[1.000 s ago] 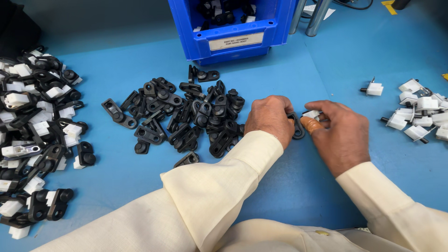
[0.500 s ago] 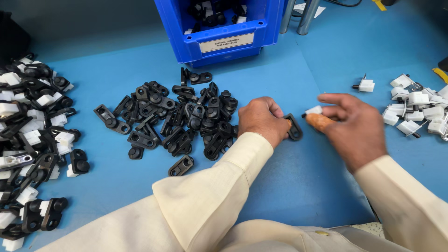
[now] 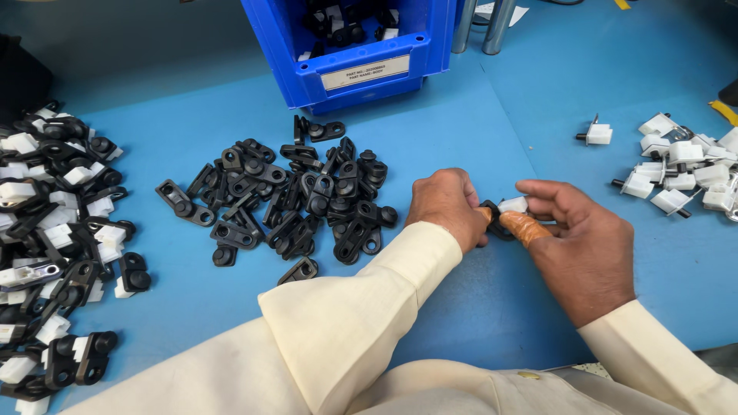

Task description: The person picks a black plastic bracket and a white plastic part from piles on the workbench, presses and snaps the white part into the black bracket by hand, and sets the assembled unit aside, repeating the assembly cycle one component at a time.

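Your blue surface carries everything, and its layout tells how far you have got. At the top edge stands the blue bin, with black and white pieces showing inside it. Along your left side lies the big mixed heap, black brackets with white blocks fitted into them; judging by that, these are the finished ones, and there are plenty of them. In the middle, just left of your hands, sits the pile of bare black brackets, a good few dozen with no white part on them, so I would say a large share of the work is left. Far to your right lies the smaller cluster of loose white blocks, with one white block lying apart from it.

Between the two supplies, your left hand is clenched around a black bracket, most of which is hidden behind your knuckles. Your right hand pinches a white block between thumb and forefinger, touching the bracket. Whether the block is already seated cannot be told; this piece looks to be mid-assembly.
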